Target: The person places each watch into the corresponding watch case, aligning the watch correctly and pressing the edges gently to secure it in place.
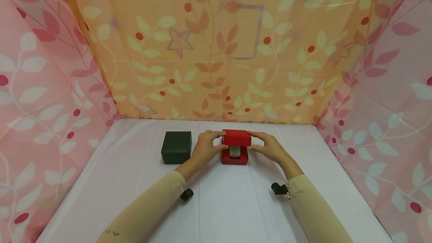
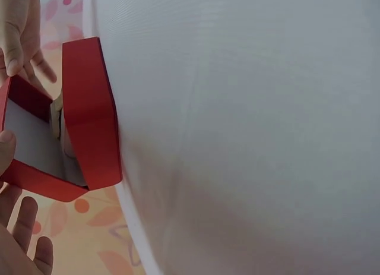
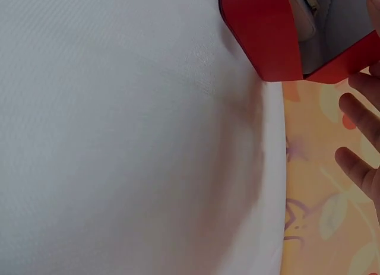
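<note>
A red watch box (image 1: 234,161) rests on the white table with its lid (image 1: 237,138) tilted partway up. Inside, a light-coloured watch (image 1: 234,152) sits between base and lid; the lid hides its upper part. My left hand (image 1: 204,146) holds the lid's left side between thumb and fingers. On the opposite side, my right hand (image 1: 268,147) pinches the lid the same way. In the left wrist view, the lid's pale lining (image 2: 32,138) shows, with a thumb at each end. The right wrist view catches the box's red base (image 3: 264,34) and spread fingers beside the lid.
To the left of the red box stands a dark green box (image 1: 176,147), its lid down, close to my left forearm. A white cloth covers the table (image 1: 229,205). Patterned curtains (image 1: 209,48) hang behind it and along both sides.
</note>
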Tool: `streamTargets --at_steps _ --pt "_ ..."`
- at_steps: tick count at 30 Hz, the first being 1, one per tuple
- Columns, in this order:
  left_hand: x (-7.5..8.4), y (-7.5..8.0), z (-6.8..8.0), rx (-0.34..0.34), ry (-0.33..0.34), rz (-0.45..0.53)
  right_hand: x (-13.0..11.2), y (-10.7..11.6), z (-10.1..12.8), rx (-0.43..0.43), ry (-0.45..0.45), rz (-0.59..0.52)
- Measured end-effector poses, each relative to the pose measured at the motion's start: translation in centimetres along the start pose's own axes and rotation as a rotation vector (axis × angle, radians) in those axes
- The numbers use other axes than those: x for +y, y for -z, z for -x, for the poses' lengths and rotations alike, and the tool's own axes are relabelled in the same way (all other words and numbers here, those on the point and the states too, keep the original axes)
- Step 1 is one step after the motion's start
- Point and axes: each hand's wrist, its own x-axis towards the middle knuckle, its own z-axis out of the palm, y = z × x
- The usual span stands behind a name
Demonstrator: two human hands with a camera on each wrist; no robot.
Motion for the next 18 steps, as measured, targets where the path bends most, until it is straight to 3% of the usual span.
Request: streamTargets --at_steps 8,13,18 --pt "-0.32 -0.41 0.24 0.019 -0.025 0.024 -0.04 -0.16 0.36 0.031 0.033 0.011" --pt "-0.43 -0.55 0.27 0.013 0.007 0.069 0.08 -0.29 0.46 0.051 0.049 0.018" --pt "-0.43 -0.52 0.22 0.005 0.020 0.050 0.23 -0.44 0.41 0.060 0.041 0.009"
